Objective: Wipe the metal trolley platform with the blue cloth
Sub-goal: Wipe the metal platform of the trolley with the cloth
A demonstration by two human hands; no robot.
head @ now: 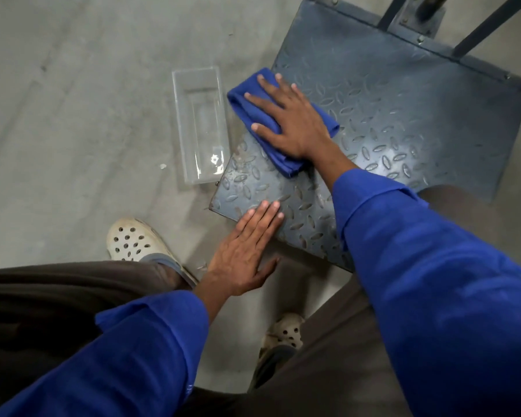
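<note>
A person in blue sleeves presses the right hand [289,121] flat, fingers spread, on a folded blue cloth [254,115] at the edge of a metal trolley platform [403,115]. The cloth lies under the palm and fingers, one fold sticking out past the wrist and another beyond the fingertips, where its corner overhangs the platform's edge. The hand is not closed around the cloth — it bears down on it from above.

The left hand [244,248] is also open, fingers together, resting flat on the platform's near corner, with the thumb hanging off the edge toward the person. The two hands are well apart, the left one nearer the body.

The platform is dark grey tread plate with a raised lozenge pattern; the patch between the hands looks scuffed and rust-spotted. Beyond the right hand, dark upright bars [491,22] rise from the platform's far edge.

Just beside the cloth, off the platform on the concrete floor [73,115], sits a clear plastic tray [200,121] — whether it holds any liquid cannot be told.

Near the left hand, a pale perforated clog [133,240] stands on the floor; a second clog [285,331] shows between the sleeves.
</note>
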